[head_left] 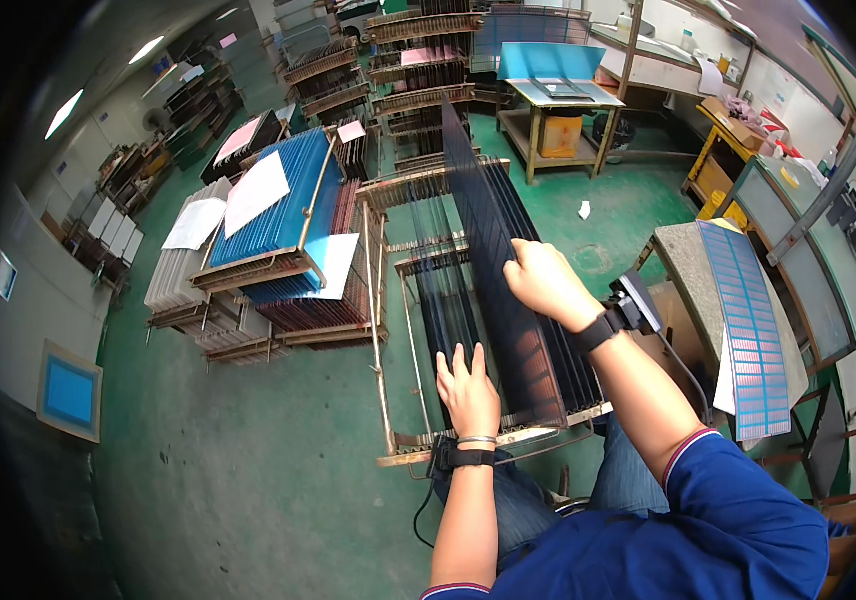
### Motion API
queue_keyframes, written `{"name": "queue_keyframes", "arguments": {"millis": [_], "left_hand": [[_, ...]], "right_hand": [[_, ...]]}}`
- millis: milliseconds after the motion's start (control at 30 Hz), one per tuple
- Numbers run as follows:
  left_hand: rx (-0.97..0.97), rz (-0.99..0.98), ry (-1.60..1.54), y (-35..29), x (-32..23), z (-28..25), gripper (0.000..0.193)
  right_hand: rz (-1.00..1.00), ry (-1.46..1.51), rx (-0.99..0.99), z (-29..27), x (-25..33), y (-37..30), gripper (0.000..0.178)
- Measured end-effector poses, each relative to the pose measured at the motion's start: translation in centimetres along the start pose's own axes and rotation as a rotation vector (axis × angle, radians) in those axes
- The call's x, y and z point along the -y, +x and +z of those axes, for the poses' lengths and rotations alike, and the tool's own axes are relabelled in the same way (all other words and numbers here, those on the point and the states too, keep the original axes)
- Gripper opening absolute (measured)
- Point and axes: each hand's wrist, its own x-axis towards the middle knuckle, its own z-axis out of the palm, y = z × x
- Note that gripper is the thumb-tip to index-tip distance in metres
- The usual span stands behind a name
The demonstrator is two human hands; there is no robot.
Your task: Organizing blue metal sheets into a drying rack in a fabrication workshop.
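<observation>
A metal rack stands in front of me, with several thin dark panels upright in it. One large dark panel rises above the others and tilts slightly. My right hand is closed on the upper edge of this raised panel, its fingers curled over it. Near the rack's front end, my left hand lies with its fingers stretched out over the panels to the left of the raised one. Whether its fingertips touch a panel I cannot tell. Straps with small devices are on both wrists.
To the left, another rack holds blue panels with paper sheets on top. Stacked racks stand behind. At right, a gridded blue panel lies on a grey table. A workbench stands farther back.
</observation>
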Motion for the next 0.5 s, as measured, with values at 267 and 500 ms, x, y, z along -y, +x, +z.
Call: {"name": "queue_keyframes", "arguments": {"millis": [267, 500], "left_hand": [[-0.01, 0.009, -0.024, 0.0, 0.0, 0.1, 0.04], [-0.008, 0.001, -0.039, 0.0, -0.1, 0.0, 0.04]], "right_hand": [[0.053, -0.017, 0.059, 0.4, -1.5, 0.9, 0.02], [0.08, -0.203, 0.165, 7.5, -4.7, -0.3, 0.021]]}}
